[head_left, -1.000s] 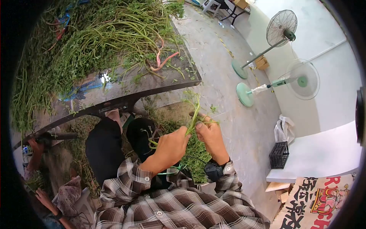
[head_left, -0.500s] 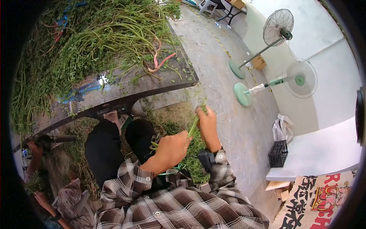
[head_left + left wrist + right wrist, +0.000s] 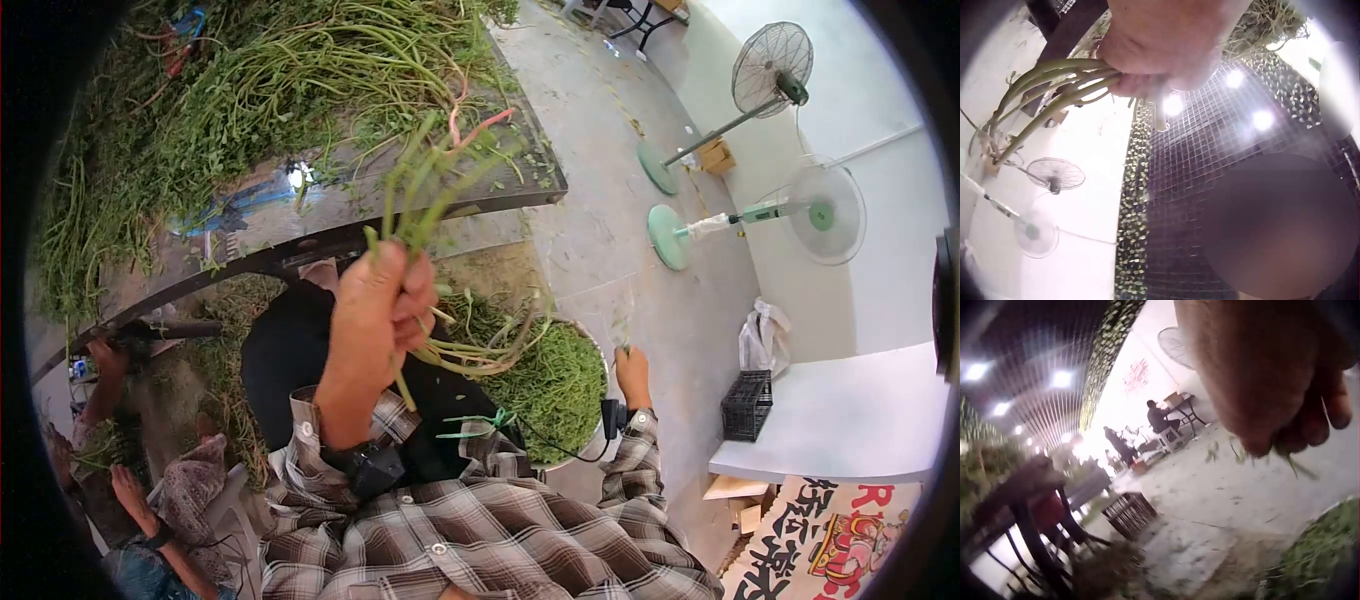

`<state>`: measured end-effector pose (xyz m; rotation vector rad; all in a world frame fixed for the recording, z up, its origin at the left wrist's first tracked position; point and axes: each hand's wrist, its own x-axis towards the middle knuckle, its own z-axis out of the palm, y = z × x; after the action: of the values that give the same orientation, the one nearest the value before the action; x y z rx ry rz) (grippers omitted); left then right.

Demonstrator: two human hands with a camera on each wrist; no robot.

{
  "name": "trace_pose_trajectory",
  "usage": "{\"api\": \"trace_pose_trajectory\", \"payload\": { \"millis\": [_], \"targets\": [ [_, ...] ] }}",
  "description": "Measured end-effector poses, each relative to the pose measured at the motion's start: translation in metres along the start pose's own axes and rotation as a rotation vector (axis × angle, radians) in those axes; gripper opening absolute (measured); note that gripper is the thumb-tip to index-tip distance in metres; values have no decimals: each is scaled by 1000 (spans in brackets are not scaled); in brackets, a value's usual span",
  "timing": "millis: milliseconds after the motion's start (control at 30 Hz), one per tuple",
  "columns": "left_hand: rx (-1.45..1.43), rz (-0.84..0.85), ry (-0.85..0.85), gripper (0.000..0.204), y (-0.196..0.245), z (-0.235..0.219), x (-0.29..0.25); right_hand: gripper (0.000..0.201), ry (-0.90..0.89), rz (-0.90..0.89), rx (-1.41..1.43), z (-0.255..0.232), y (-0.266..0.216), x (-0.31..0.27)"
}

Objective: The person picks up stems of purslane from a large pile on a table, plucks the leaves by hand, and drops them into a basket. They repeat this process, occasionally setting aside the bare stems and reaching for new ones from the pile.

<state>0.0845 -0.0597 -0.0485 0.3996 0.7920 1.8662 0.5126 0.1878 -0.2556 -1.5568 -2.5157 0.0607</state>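
Head view shows us the bundle of green stems (image 3: pixel 425 190) raised in front of our chest, its tips fanning up toward the table (image 3: pixel 520 190), its cut ends trailing below our fist. Our left hand (image 3: pixel 375 310) is clenched round the stems, forearm lifted nearly upright; the left wrist view confirms it, with the stems (image 3: pixel 1054 94) jutting from our curled fingers (image 3: pixel 1147 62).

We judge that we are in the stripping step: the stalks look bare of leaves, and the trimmings lie in the basin (image 3: pixel 600 350) at our knees. Our right hand (image 3: pixel 632 375) hangs low over the basin's far rim, arm stretched down and outward. In the right wrist view its fingers (image 3: pixel 1310 419) are curled, with small green scraps (image 3: pixel 1291 459) at their tips, so we take it to be pinching plucked bits.

Next, we think, the scraps need dropping and the right hand must return to the bundle.
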Motion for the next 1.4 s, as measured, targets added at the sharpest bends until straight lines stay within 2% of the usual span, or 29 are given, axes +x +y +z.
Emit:
{"api": "trace_pose_trajectory", "payload": {
  "millis": [33,100,133,200,267,333,367,433,500,567,633,733,800,867,900,933,1000,1033,1133,1167,1233,1267,1300,1333,1367,1400],
  "targets": [
    [9,1,7,37,8,-3,-1,28,-4,-3,10,-1,-8,-10],
    [-117,80,6,35,19,-10,-3,31,-118,154,44,-18,-33,-28],
    [-107,79,9,35,22,-14,-4,31,-121,154,53,-25,-43,-28],
    [-221,172,-61,35,28,-18,-5,32,-208,258,390,-38,-68,-16],
    [-243,199,-60,33,32,-18,-6,29,-222,265,504,-64,-110,-3],
    [-340,288,-133,29,34,-27,-5,28,-290,274,799,-84,-147,10],
    [-380,296,-154,28,35,-31,-5,28,-286,266,808,-90,-164,14],
    [-403,314,-187,28,36,-37,-3,35,-394,89,1018,-103,-198,22],
    [-430,329,-220,28,35,-39,-1,58,-384,-112,1133,-125,-248,22],
    [-464,329,-166,28,33,-38,-1,87,-448,-366,1210,-130,-285,24],
    [-476,323,-144,27,31,-38,-1,103,-562,-455,1392,-121,-317,17],
    [-501,317,-149,26,32,-43,-1,110,-553,-522,1463,-122,-351,17],
    [-544,310,-141,26,32,-46,-2,103,-511,-543,1510,-120,-359,19],
    [-562,312,-134,26,34,-47,-3,101,-776,-348,1803,-129,-364,18],
    [-559,312,-129,26,34,-47,-3,79,-779,-321,1825,-135,-367,15],
    [-557,311,-124,26,34,-46,-3,79,-779,-322,1822,-136,-366,14],
    [-557,319,-110,26,35,-45,-3,56,-724,-378,1532,-136,-362,13],
    [-553,323,-94,26,34,-45,-3,56,-727,-378,1531,-136,-361,12],
    [-545,315,-53,27,33,-46,-4,25,-751,-269,1452,-134,-358,9],
    [-545,317,-52,27,34,-47,-3,25,-753,-271,1452,-135,-356,9],
    [-540,330,-84,27,36,-50,-3,16,-858,64,1460,-142,-346,12],
    [-538,337,-83,27,37,-51,-4,8,-775,-63,1483,-139,-331,16],
    [-543,354,-67,27,39,-53,-5,5,-505,-9,1464,-134,-323,19],
    [-550,371,-49,28,41,-54,-6,3,-287,-94,1277,-139,-311,26],
    [-551,379,-45,28,41,-53,-8,6,-447,259,1887,-140,-292,35],
    [-556,359,-44,28,41,-51,-8,8,-352,271,1899,-141,-278,41]
  ]
}}
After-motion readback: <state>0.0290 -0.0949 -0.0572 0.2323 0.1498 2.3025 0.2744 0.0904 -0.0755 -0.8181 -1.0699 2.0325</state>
